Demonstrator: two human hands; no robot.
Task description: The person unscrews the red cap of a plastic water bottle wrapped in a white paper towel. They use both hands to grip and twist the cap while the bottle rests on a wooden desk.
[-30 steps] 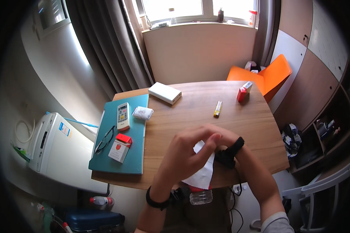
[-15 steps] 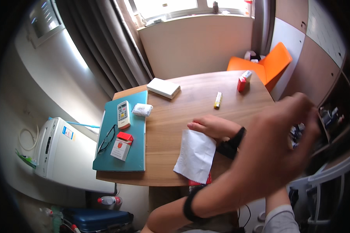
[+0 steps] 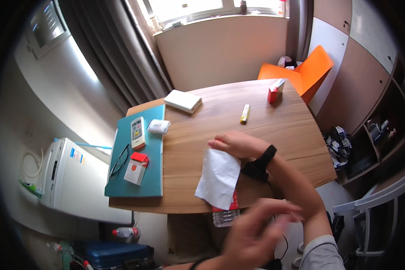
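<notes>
My right hand [image 3: 240, 145], with a black watch on its wrist, rests on the table with fingers curled at the top edge of a white tissue [image 3: 220, 173]. The tissue hangs down toward the table's near edge. It partly covers a red-labelled clear plastic bottle [image 3: 226, 218], whose ribbed end sticks out past the edge. Below and to the right, my left hand [image 3: 256, 234] hovers in front of the table, blurred, its thumb and index finger apart and nothing visible between them.
On the teal folder [image 3: 137, 184] at left lie a remote [image 3: 138, 132], glasses [image 3: 119, 161], a cigarette pack [image 3: 136, 168] and a small white packet [image 3: 159, 126]. A white box [image 3: 183, 101], a yellow-white tube [image 3: 245, 114] and a red-white box [image 3: 276, 91] stand farther back. An orange chair [image 3: 301, 74] is beyond.
My left hand has dropped from above the table's right side to below its near edge. My right hand stays at the tissue. The whole view has shifted slightly.
</notes>
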